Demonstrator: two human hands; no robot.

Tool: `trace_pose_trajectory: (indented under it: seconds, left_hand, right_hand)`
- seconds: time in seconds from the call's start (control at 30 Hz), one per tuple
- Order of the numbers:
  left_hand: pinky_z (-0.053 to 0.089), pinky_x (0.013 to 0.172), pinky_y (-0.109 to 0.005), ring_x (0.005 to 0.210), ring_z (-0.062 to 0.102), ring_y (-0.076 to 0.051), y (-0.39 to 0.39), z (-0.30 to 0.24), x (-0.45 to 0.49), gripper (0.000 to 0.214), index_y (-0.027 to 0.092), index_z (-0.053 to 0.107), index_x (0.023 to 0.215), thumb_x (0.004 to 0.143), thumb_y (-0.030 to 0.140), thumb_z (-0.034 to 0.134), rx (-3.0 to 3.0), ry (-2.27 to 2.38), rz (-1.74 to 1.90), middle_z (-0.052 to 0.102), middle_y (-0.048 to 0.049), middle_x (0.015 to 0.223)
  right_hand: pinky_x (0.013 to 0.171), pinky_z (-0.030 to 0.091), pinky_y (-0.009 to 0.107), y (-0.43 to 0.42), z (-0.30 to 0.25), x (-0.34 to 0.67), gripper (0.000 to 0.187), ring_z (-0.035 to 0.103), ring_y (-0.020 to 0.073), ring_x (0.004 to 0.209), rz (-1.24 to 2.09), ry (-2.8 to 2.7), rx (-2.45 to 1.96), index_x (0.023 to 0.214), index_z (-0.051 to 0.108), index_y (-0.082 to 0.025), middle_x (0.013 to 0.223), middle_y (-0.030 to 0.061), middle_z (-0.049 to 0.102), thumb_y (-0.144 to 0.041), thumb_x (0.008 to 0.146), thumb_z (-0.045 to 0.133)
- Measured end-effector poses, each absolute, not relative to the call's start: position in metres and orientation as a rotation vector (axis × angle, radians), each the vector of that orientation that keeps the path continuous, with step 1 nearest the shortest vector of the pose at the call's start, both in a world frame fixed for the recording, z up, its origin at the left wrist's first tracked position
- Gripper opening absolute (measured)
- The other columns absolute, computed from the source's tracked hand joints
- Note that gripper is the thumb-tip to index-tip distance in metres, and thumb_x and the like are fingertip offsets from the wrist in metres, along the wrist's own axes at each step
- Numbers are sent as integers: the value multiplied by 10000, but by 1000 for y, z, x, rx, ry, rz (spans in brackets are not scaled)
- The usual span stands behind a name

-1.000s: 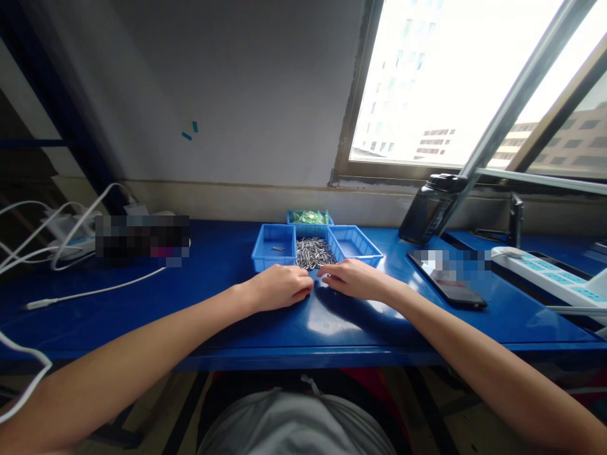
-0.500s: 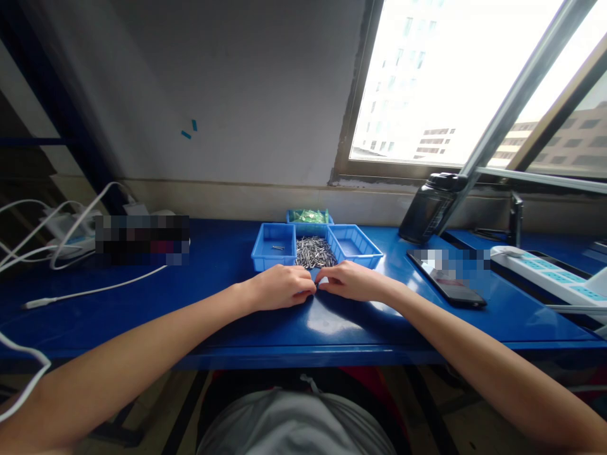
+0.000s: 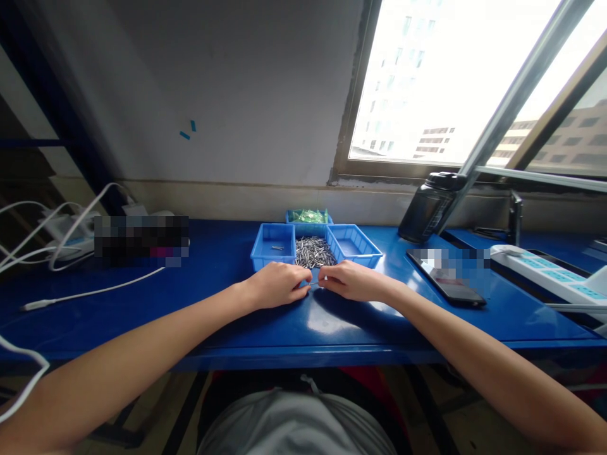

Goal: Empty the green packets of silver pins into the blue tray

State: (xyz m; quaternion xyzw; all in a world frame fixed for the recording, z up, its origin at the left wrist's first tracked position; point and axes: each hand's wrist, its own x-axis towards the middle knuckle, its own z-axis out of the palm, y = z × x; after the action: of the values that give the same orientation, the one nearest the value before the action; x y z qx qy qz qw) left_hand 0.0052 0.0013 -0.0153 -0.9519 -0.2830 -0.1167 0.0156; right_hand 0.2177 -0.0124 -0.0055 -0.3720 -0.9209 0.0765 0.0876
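Observation:
A thin, pale metal piece, pin-like and too small to identify, spans the short gap between my fingertips. My left hand pinches its left end between thumb and fingers. At its other end, the fingertips of my right hand are closed around it. Just beyond my hands lies a heap of small silvery metal pieces, its container mostly hidden. To the left, a blue tray holds a few thin metal pieces. On the right stands another blue tray with nothing seen inside.
Behind the heap, a blue bin contains green packets. A black bottle, a phone and a white power strip occupy the right side of the blue table. White cables run across the left.
My hands have drawn slightly apart, with my left hand shifting a little left. The thin metal piece now shows between my fingertips.

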Motion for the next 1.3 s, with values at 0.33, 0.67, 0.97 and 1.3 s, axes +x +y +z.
trace_pose_trajectory:
  seconds: [0.33,0.67,0.97,1.3]
  left_hand:
    - [390,568,-229,686,634,-175,2,-21,7,176,200,565,871,880,298,419,-2967,-906,-325,667,-17,767]
    - [403,548,-244,642,637,-207,-2,-18,7,235,198,552,958,904,330,364,-2872,-977,-302,647,-36,687]
    - [395,575,-208,642,602,-135,-4,-14,8,225,189,566,971,905,301,382,-2937,-964,-513,638,-6,729]
    - [431,682,-206,758,570,-119,-1,-16,8,149,173,583,921,853,223,461,-3075,-814,-644,604,-19,864]
  right_hand:
    - [490,271,197,-13,-5,218,190,427,86,486,205,-2726,-1113,914,593,-165,563,-10,528,-242,888,422]
    - [580,349,203,-11,-8,219,163,513,107,613,236,-2696,-1001,852,603,-156,718,36,611,-191,857,444]
    - [481,284,186,-14,-8,216,167,400,64,447,348,-2690,-1043,842,592,-157,529,-30,505,-226,877,444]
    - [513,370,184,-12,-12,212,230,487,81,495,550,-2612,-979,816,566,-146,570,-13,554,-296,904,416]
